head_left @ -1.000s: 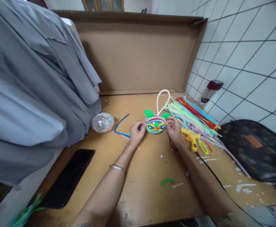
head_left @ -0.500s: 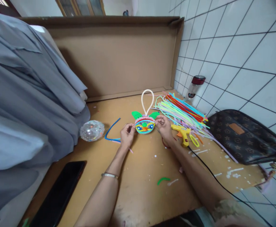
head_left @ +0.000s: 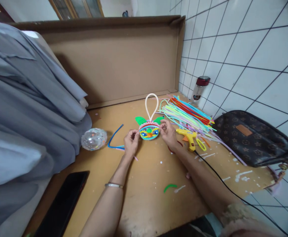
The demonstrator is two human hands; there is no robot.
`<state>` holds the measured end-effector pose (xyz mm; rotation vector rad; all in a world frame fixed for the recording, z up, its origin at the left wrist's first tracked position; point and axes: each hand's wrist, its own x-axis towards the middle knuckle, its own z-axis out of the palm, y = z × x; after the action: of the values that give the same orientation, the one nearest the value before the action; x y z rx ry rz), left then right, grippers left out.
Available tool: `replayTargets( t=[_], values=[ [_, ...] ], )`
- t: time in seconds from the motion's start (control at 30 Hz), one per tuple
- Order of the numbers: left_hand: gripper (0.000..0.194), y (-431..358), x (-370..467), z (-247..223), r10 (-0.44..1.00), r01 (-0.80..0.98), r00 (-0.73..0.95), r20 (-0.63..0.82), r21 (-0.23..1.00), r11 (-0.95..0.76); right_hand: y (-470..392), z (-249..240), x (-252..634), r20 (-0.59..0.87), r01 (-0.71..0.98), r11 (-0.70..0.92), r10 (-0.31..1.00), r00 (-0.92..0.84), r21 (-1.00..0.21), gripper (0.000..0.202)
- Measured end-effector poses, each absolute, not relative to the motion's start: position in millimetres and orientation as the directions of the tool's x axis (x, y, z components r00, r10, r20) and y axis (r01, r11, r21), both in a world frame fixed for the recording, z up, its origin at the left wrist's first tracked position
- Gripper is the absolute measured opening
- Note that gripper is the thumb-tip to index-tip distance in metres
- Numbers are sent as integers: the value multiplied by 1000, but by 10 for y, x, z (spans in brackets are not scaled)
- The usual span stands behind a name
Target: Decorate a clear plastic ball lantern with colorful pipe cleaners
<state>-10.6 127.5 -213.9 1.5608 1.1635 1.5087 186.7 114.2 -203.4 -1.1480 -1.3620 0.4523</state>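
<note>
A colourful animal-face ornament with green ears, blue eyes and an orange nose rests between my two hands. From its top rises a white loop. My left hand pinches the ornament's left edge with thumb and fingertips. At the right edge, my right hand holds it with curled fingers. Just right of that hand lies a yellow glue gun with its black cord.
Coloured fuzzy stems are piled at the back right, near a bottle and a dark bag. On the left are a clear faceted ball, blue stems and a phone. A green piece lies in front.
The view has shifted slightly, so most things appear a little further left. Both hands keep their hold on the ornament's sides.
</note>
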Motion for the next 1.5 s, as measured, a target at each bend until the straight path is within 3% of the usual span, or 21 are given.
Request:
replayTargets(
  t=[0.1, 0.4, 0.63, 0.8, 1.5],
  values=[
    [27, 1276, -104, -2145, 914, 158, -60, 402, 907, -389, 1157, -2062, 1866, 526, 351, 431, 815, 245, -831, 32],
    [26, 1299, -90, -2177, 893, 165, -56, 447, 886, -434, 1253, -2139, 1895, 436, 157, 407, 855, 281, -900, 34],
    [21, 1295, -68, -2168, 920, 87, -67, 386, 921, -380, 1263, -2135, 1901, 385, 99, 373, 875, 294, -923, 33],
    [20, 1313, -56, -2188, 921, 67, -76, 381, 924, -377, 1248, -2129, 1910, 400, 124, 380, 872, 283, -917, 34],
    [16, 1279, -56, -2154, 852, 273, -60, 520, 829, -487, 1262, -2182, 1950, 426, 185, 387, 863, 272, -903, 33]
  ],
)
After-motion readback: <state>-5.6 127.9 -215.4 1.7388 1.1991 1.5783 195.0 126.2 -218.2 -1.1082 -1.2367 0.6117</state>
